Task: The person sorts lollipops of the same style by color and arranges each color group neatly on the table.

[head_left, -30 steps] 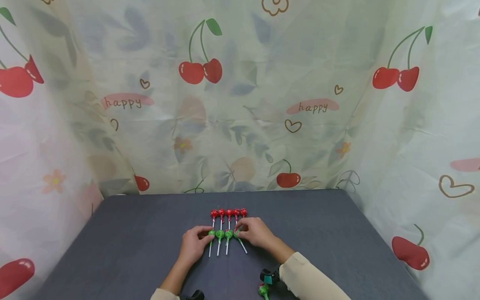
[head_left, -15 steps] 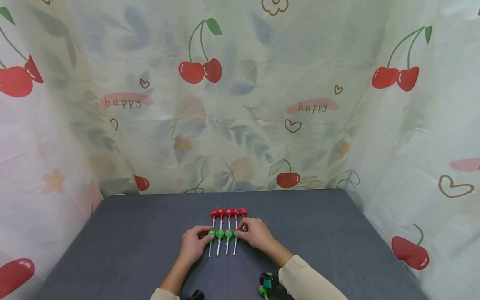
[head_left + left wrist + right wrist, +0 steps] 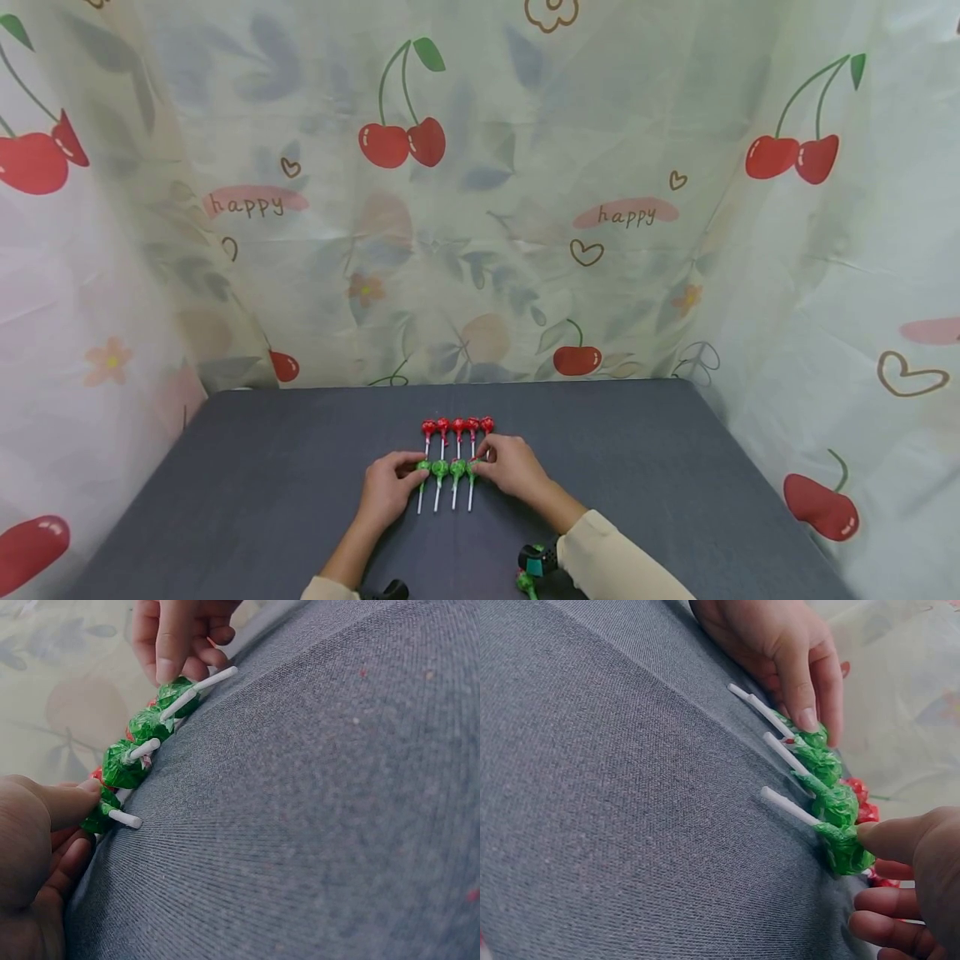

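Several green-wrapped lollipops lie side by side on the grey cloth, white sticks toward me. In the head view my left hand (image 3: 384,493) is at the left end of this row, its thumb and fingers pinching the leftmost green lollipop (image 3: 101,814). At the right end, my right hand (image 3: 517,467) pinches the head of the rightmost green lollipop (image 3: 847,851) between thumb and fingers, partly covering it. Between the hands sit other green lollipops (image 3: 440,469), untouched. Just behind them runs a row of red lollipops (image 3: 458,426), their sticks pointing at the green heads.
One more green lollipop (image 3: 527,582) lies near the front, below the right wrist's black camera strap (image 3: 537,560). The grey cloth-covered table (image 3: 300,467) stretches out on both sides. A printed curtain (image 3: 480,208) hangs along the back and sides.
The rightmost green lollipop's stick has swung left from a slant to nearly parallel with its neighbours, my right hand turning slightly with it. My left hand has stayed in place.
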`<state>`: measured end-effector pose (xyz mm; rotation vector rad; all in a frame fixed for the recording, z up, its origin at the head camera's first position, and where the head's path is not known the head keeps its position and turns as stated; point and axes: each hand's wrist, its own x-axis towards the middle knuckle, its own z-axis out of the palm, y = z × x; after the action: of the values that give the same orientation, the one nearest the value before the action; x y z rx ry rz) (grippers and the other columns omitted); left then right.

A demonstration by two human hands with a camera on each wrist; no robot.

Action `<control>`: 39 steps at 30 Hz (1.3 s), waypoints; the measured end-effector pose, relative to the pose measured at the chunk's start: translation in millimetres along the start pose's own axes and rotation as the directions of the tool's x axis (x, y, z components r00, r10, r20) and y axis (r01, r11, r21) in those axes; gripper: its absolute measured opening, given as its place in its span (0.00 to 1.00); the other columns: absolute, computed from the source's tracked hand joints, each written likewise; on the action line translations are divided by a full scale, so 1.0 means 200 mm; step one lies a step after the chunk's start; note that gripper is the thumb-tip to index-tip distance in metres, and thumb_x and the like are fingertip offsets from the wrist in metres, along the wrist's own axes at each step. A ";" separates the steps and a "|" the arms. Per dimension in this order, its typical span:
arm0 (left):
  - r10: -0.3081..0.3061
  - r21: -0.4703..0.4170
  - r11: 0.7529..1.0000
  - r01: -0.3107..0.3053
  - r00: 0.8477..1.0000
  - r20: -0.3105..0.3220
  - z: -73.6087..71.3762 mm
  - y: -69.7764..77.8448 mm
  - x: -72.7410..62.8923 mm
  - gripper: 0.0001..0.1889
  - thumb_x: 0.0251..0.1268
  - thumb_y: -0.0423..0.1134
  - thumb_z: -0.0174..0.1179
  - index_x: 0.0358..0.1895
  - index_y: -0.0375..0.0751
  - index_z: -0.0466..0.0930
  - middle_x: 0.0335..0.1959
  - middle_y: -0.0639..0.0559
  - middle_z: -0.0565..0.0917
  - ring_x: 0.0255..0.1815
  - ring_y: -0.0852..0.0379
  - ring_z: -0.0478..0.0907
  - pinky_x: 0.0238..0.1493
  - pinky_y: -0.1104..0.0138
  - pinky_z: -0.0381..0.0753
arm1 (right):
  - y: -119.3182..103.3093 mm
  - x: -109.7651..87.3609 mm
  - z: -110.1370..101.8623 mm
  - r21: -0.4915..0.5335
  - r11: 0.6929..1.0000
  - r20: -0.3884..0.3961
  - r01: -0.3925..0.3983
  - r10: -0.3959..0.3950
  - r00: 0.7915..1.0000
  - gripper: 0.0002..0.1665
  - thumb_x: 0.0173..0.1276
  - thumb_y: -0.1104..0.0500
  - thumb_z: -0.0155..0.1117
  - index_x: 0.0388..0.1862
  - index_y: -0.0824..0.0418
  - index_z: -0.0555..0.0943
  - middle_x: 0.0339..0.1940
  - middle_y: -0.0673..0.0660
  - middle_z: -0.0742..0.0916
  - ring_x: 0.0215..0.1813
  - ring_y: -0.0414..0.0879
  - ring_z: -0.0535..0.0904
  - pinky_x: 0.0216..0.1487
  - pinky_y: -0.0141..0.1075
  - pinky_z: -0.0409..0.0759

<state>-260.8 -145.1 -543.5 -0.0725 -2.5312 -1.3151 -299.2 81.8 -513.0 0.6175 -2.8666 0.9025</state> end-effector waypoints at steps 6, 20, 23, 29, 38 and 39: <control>-0.004 0.012 1.000 0.004 1.000 0.001 0.01 -0.01 0.00 0.11 0.56 0.33 0.70 0.44 0.42 0.88 0.35 0.51 0.85 0.34 0.59 0.78 0.36 0.61 0.76 | 0.00 -0.01 -0.01 0.026 1.000 -0.001 -0.002 0.002 1.000 0.10 0.59 0.52 0.74 0.34 0.54 0.83 0.20 0.45 0.76 0.21 0.39 0.69 0.25 0.34 0.68; 0.001 0.009 1.000 -0.001 1.000 -0.003 0.01 -0.01 0.00 0.11 0.56 0.33 0.71 0.43 0.43 0.88 0.35 0.52 0.85 0.34 0.59 0.79 0.36 0.62 0.77 | 0.01 -0.14 -0.13 0.137 0.983 0.033 0.125 -0.131 0.991 0.10 0.61 0.57 0.72 0.39 0.58 0.84 0.25 0.43 0.79 0.27 0.36 0.73 0.29 0.33 0.73; -0.002 0.016 1.000 0.002 1.000 0.002 0.01 -0.01 0.01 0.11 0.56 0.34 0.71 0.44 0.43 0.88 0.35 0.53 0.84 0.34 0.59 0.78 0.37 0.62 0.76 | 0.02 -0.18 -0.15 0.143 0.975 0.064 0.172 -0.183 0.981 0.11 0.60 0.57 0.73 0.40 0.60 0.84 0.26 0.43 0.79 0.27 0.35 0.73 0.30 0.33 0.73; -0.016 0.016 1.000 0.016 1.000 -0.004 0.01 -0.02 0.01 0.11 0.56 0.34 0.71 0.43 0.43 0.88 0.35 0.53 0.84 0.34 0.59 0.78 0.37 0.61 0.76 | 0.07 -0.24 -0.19 0.181 0.957 0.179 0.227 -0.259 0.949 0.15 0.60 0.54 0.73 0.44 0.60 0.84 0.29 0.46 0.80 0.29 0.35 0.72 0.32 0.32 0.73; 0.005 0.009 1.000 -0.005 1.000 -0.001 0.01 -0.02 0.01 0.11 0.55 0.33 0.71 0.43 0.42 0.88 0.33 0.54 0.84 0.33 0.59 0.78 0.37 0.62 0.76 | 0.14 -0.28 -0.31 0.331 0.930 0.469 0.162 -0.311 0.827 0.17 0.62 0.55 0.71 0.49 0.58 0.84 0.32 0.47 0.82 0.33 0.34 0.75 0.36 0.31 0.75; 0.007 0.010 1.000 -0.007 1.000 -0.002 0.01 -0.02 0.01 0.11 0.55 0.33 0.71 0.43 0.42 0.88 0.33 0.54 0.84 0.33 0.59 0.78 0.37 0.62 0.76 | 0.15 -0.29 -0.33 0.351 0.925 0.500 0.145 -0.316 0.806 0.16 0.63 0.56 0.71 0.49 0.58 0.84 0.33 0.48 0.83 0.33 0.34 0.75 0.36 0.31 0.75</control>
<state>-262.8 -145.5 -546.6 -0.0775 -2.5329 -1.2998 -261.8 161.0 -486.0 1.4527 -3.0226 1.3054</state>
